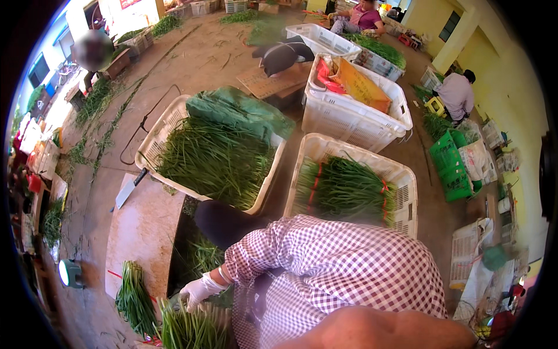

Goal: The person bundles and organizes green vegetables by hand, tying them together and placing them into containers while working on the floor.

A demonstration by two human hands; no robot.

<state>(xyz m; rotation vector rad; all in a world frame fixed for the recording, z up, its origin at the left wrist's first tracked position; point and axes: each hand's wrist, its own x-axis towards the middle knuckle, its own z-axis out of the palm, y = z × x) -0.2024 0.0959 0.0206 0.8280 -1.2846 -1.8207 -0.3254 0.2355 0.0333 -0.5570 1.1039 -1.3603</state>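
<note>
My right hand (201, 290), in a white glove, reaches out of a checked sleeve at the lower middle. Its fingers are curled down at the cut ends of a bunch of green chives (189, 327). Just left of it, another chive bunch (135, 296) lies over the edge of a worn pale board (145, 232), with red ties (152, 300) near it. My left hand is out of sight. A knife (131, 188) with a black handle rests at the board's far edge. Loose chives (206, 256) lie in the dark gap beside the board.
Ahead stands a white crate of loose chives (215, 163), partly covered by green sheeting (238, 110). Right of it, another crate (411, 192) holds chives tied with red bands. A metal hook rod (142, 125) leans left. Several people work farther off. A lamp (71, 273) stands at left.
</note>
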